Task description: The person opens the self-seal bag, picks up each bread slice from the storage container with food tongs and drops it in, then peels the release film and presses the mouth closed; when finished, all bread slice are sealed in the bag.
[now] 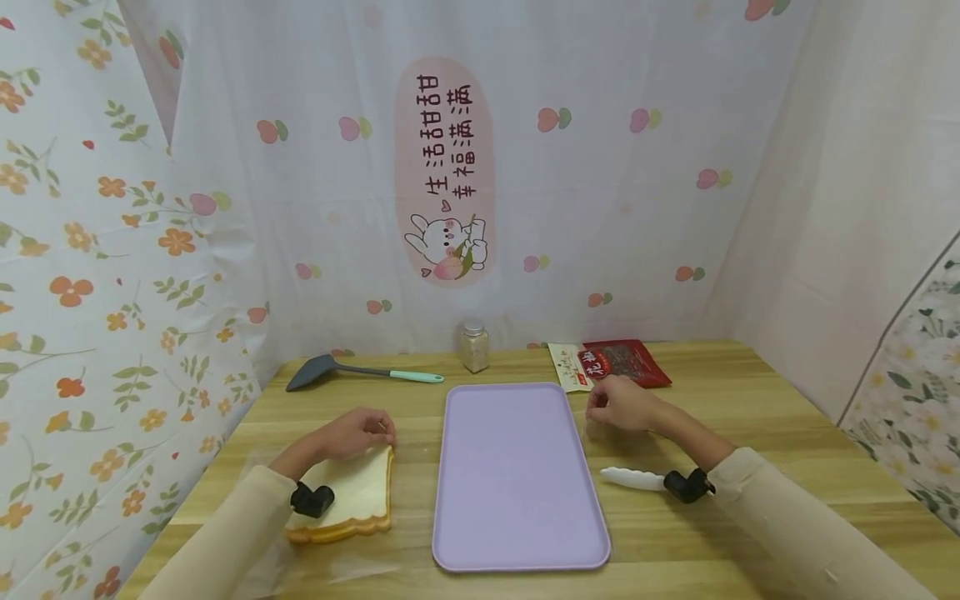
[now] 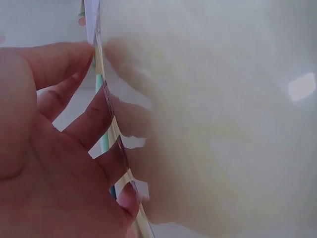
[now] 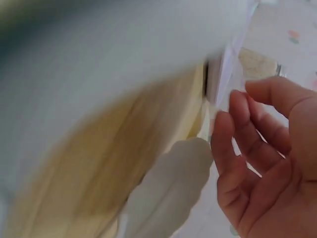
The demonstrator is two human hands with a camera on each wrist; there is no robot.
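Observation:
My left hand (image 1: pixel 356 433) rests loosely curled at the far edge of a toast-shaped item (image 1: pixel 348 492) with a cream face and golden-brown rim. In the left wrist view, the fingers (image 2: pixel 91 119) hold nothing visible beside a glossy pale surface that mirrors them. Between the two hands lies a lavender tray (image 1: pixel 517 475). On its right side, my right hand (image 1: pixel 626 404) sits low over the table, loosely bent and holding nothing I can see. Nearer me lies a white knife with a wavy edge (image 1: pixel 632 478), partly hidden by the wrist camera; its blade (image 3: pixel 171 188) shows large in the right wrist view.
A spatula (image 1: pixel 360 372) with a mint handle lies at the back left. A lidded glass jar (image 1: pixel 475 346) with pale contents stands behind the tray. A red and white spice packet (image 1: pixel 615 363) lies at the back right. Patterned curtains (image 1: pixel 555 192) surround the wooden table (image 1: pixel 690 542).

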